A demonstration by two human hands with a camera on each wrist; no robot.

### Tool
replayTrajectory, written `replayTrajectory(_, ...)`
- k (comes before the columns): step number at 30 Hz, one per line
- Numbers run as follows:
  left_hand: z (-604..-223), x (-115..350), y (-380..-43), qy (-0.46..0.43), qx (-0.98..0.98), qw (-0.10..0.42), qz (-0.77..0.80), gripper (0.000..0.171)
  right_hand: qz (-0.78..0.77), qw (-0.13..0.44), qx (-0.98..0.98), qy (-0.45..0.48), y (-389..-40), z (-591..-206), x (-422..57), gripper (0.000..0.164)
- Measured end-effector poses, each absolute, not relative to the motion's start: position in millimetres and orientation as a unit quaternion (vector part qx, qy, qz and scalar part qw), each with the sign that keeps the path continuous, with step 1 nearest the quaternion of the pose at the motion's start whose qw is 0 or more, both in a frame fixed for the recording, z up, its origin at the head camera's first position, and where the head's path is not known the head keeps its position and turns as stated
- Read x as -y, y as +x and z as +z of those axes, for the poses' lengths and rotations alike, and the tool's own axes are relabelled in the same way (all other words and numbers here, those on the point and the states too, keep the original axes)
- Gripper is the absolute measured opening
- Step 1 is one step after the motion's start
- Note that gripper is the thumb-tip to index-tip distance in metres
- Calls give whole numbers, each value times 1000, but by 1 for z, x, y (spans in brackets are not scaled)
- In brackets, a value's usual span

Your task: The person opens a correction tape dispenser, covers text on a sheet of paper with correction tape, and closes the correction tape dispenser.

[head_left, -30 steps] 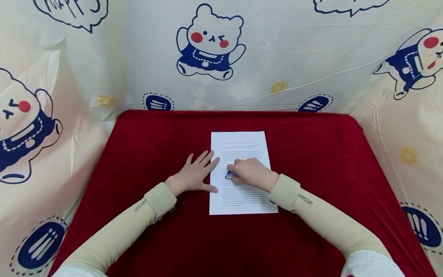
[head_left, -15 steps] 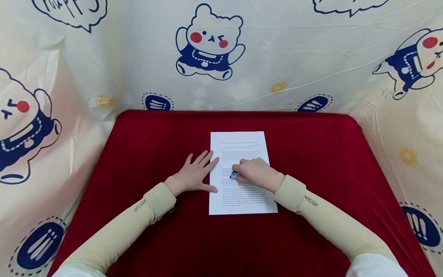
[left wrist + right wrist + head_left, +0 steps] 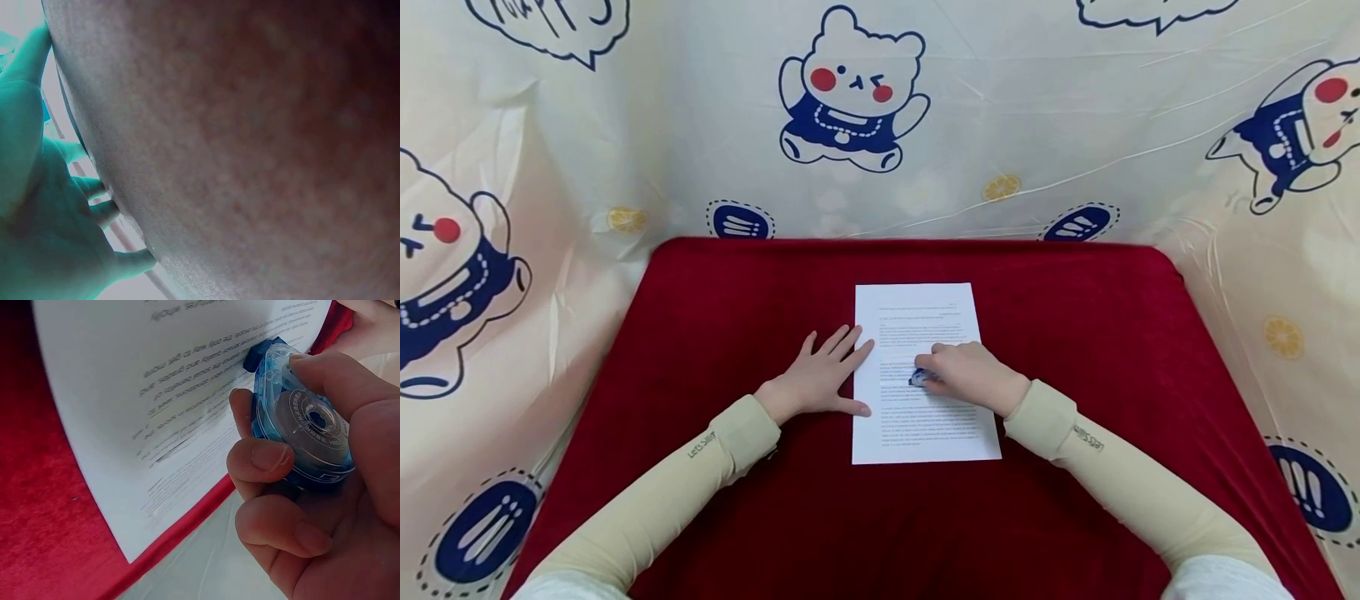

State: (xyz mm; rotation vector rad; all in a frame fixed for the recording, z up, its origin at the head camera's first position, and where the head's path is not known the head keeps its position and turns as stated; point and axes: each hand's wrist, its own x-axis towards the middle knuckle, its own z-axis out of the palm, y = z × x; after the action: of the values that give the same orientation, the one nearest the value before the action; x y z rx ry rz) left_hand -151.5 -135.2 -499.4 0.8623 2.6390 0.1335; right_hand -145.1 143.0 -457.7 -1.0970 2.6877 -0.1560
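A printed sheet of paper [image 3: 925, 296] lies on the red cloth, its lines of text running across it. My left hand [image 3: 816, 379] rests with spread, straight fingers over the sheet's left edge; the left wrist view shows the same hand [image 3: 50, 212] in a green tint beside a large blurred surface. In my right hand [image 3: 970, 375], over the middle of the text, is a blue, see-through correction tape [image 3: 306, 425]. Thumb and curled fingers grip its round body in the right wrist view, and its tip [image 3: 256, 355] is right at the printed lines.
The table is covered by a red velvet cloth [image 3: 737, 308] with rounded far corners. Behind it and at both sides hangs a pale curtain [image 3: 977, 92] printed with cartoon bears and orange slices.
My right hand has moved steadily to the right along the text with the correction tape in its grip. The left hand stays in place on the sheet.
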Motion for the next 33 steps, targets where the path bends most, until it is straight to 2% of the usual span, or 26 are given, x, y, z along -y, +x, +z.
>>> replayTrajectory(12,-502,137,-152,312,-932,170,63,115,-39,92,-921,-375,-142,-456,-156,12)
replayTrajectory(33,-498,135,-151,303,-934,186,44,115,-30,77,-922,-378,-140,-461,-166,15)
